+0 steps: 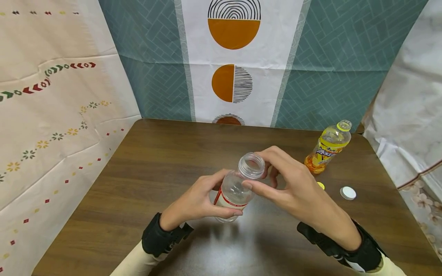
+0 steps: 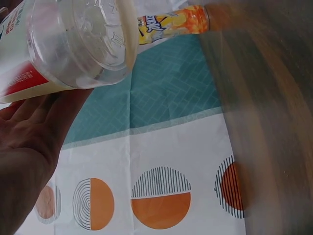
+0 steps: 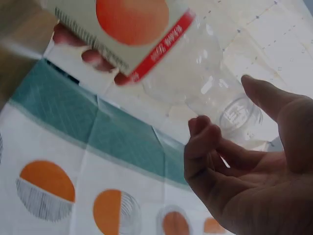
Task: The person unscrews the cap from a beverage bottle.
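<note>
A clear wide-mouthed plastic bottle point(image 1: 238, 188), uncapped, tilts above the table in front of me. Its pale label carries a red band and a round orange-red fruit picture point(image 3: 132, 19), plain in the right wrist view. Around the label my left hand point(image 1: 203, 199) grips the body, thumb on the near side. My right hand point(image 1: 293, 184) has its thumb and curled fingers about the neck and shoulder; its thumb tip point(image 1: 246, 185) lies over the shoulder. From underneath, the left wrist view shows the bottle base point(image 2: 102, 39). No liquid shows inside.
At the back right stands a yellow-labelled drink bottle point(image 1: 328, 147), uncapped, with orange contents low inside. A white cap point(image 1: 348, 193) lies nearer, beside a yellow cap point(image 1: 321, 185) partly hidden by my right hand. Patterned cloths hang behind and beside the wooden table point(image 1: 155, 161).
</note>
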The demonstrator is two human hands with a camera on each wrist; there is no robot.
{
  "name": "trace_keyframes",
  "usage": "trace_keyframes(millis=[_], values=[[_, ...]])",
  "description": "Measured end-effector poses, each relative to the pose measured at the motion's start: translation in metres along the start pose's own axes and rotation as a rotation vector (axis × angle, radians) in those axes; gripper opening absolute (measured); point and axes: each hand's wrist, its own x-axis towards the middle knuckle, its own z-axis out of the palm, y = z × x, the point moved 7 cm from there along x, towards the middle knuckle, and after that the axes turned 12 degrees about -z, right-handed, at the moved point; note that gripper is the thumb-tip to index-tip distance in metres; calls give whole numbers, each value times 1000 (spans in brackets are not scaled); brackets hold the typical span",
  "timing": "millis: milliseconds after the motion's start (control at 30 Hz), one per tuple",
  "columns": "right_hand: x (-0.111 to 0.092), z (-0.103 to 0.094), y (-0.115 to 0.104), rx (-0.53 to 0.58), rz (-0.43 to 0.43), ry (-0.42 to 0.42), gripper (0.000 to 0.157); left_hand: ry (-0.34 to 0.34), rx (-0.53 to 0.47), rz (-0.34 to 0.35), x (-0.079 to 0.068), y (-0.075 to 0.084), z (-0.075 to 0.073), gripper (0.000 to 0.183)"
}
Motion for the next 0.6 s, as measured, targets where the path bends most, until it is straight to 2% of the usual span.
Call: trace_keyframes(millis=[167, 367, 600], values=[[-4, 6, 9, 53, 71, 15, 39, 4, -14, -9, 0, -2, 2, 63], [-5, 10, 13, 126, 89, 46, 36, -3, -6, -11, 2, -4, 4, 67], [1, 4, 2, 115, 64, 87, 34, -102, -14, -62, 3, -9, 11, 79]])
